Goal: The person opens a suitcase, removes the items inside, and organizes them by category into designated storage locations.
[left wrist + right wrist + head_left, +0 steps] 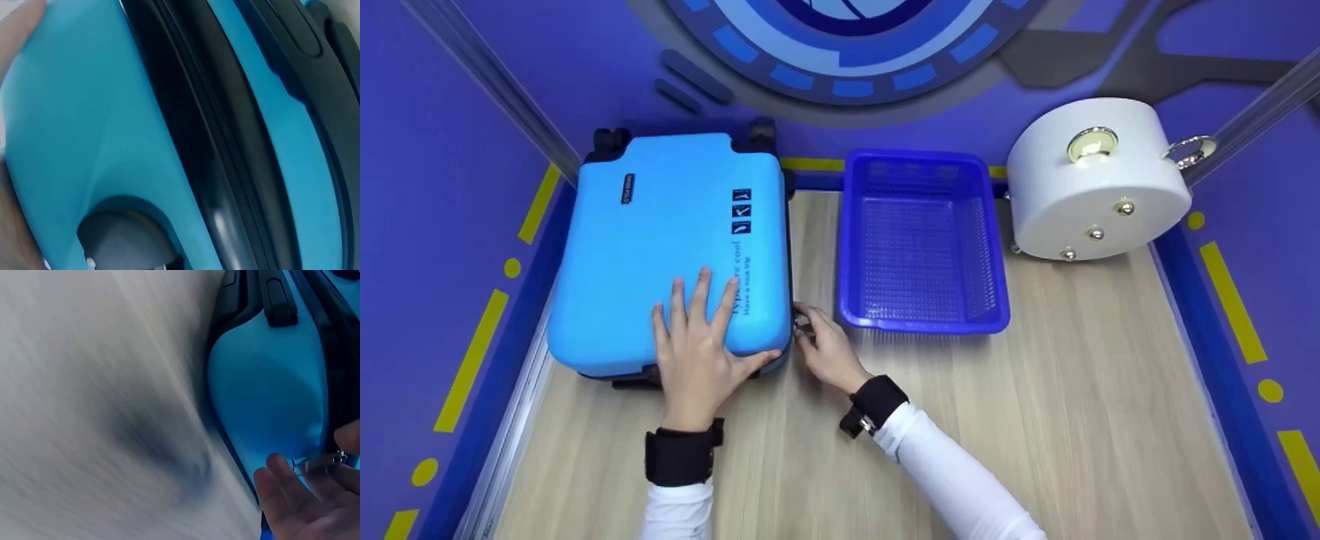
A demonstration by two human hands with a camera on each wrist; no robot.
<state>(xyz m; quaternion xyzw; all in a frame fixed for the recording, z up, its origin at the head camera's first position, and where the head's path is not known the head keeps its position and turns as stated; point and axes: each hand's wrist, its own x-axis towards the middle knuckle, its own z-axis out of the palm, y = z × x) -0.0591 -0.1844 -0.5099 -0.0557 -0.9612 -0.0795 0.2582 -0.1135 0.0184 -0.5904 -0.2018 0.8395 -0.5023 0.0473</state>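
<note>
A light blue suitcase (667,232) lies flat at the left, its wheels toward the back wall. My left hand (697,364) rests on its near right corner with the fingers spread, the thumb over the edge. At the suitcase's right side, my right hand (831,352) pinches a metal zipper pull (318,464) between thumb and fingers. A black zipper band (208,135) runs round the side in the left wrist view. Only part of the left hand shows there.
To the right of the suitcase stands a blue plastic basket (922,327). A white drum-shaped bag (1050,172) with metal rings and studs sits at the back right. Blue panels with yellow marks wall in the wooden surface (1080,420).
</note>
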